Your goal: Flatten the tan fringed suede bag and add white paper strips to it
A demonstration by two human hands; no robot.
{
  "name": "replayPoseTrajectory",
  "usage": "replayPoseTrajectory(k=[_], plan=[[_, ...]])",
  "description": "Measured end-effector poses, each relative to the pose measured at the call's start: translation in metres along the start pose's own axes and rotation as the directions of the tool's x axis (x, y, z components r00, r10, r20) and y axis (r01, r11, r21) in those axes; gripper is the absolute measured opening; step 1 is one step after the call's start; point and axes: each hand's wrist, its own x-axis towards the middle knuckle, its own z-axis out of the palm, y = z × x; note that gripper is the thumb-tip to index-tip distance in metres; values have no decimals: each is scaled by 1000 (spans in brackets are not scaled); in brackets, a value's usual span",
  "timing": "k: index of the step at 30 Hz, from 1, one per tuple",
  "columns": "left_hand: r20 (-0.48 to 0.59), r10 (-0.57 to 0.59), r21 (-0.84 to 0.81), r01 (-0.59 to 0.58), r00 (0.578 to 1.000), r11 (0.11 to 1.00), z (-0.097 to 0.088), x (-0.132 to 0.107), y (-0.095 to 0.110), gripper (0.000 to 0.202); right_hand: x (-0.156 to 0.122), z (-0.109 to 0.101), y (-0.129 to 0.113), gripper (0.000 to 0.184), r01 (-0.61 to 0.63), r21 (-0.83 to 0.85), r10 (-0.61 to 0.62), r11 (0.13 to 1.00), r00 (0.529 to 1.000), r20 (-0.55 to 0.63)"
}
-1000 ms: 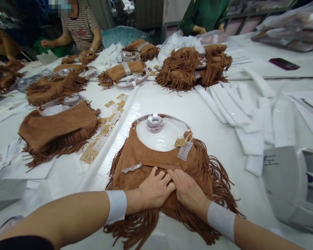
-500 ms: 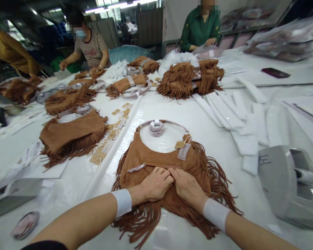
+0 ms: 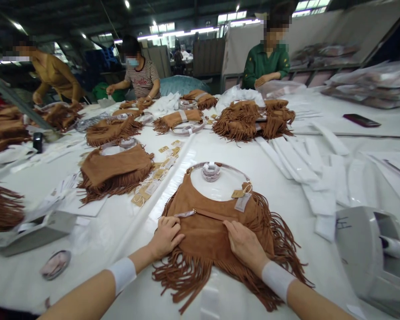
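A: Centre of the table [image 3: 286, 182]: what lies there?

B: A tan suede fringed bag [image 3: 206, 235], flat on the white surface, near the front edge. Its curved handle [image 3: 220, 165] arches away from the person, with a wrapped strap coil [image 3: 210, 172] inside the arc. Paper tags [image 3: 240, 199] hang at the bag's right shoulder. A zip pull [image 3: 186, 214] lies along the upper left.

A: And the hands?

B: The left hand [image 3: 166, 235] rests on the bag's left part, fingers curled down onto the suede just below the zip pull; whether it pinches the material cannot be told. The right hand [image 3: 245, 242] lies flat, palm down, on the bag's right half, fingers extended and gripping nothing. The two hands are apart. White bands [image 3: 276, 280] circle both wrists.

A: Surroundings, working outward?

B: To the right, a grey tape dispenser [image 3: 370, 253] stands near the table edge; beyond it, a row of white foam strips [image 3: 303, 164]. To the left, a second folded bag [image 3: 115, 171] beside a scatter of loose tags [image 3: 153, 178]. Farther back, a heap of fringed bags [image 3: 250, 120], and a dark phone [image 3: 362, 120] well to the right.

A: Other people?

B: Three, at the far side: one in a green top [image 3: 265, 64], one in a striped shirt [image 3: 143, 80], one in mustard clothing [image 3: 55, 75] at far left, each with hands at the table.
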Motion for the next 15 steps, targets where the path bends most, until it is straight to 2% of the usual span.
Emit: replayPoseTrajectory(k=[4,7,9,10,12,13,14,15], plan=[[55,-31,-74,35,998,997,-12,8,5,21,1,-2,-2,31,-16,-8,17,1000,999,31],[-52,-18,-79,14,998,997,-28,-2,26,30,2,-3,-3,31,-17,-16,18,1000,999,39],[-87,104,-84,-112,991,990,-37,-17,50,33,2,-4,-4,31,-19,-20,20,1000,999,42],[-54,201,-100,-206,978,974,-40,-26,64,37,2,-5,-4,31,-20,-20,21,1000,999,43],[91,403,-152,-387,911,909,-40,-42,92,57,2,-6,-5,32,-20,-21,21,1000,999,44],[155,463,-163,-440,873,883,-36,-49,104,65,2,-6,-5,32,-21,-21,21,1000,999,42],[199,488,-155,-464,850,872,-30,-54,113,70,2,-7,-6,32,-21,-21,22,1000,999,39],[219,484,-128,-467,847,875,-22,-58,120,70,2,-7,-6,32,-23,-21,24,1000,999,35]])
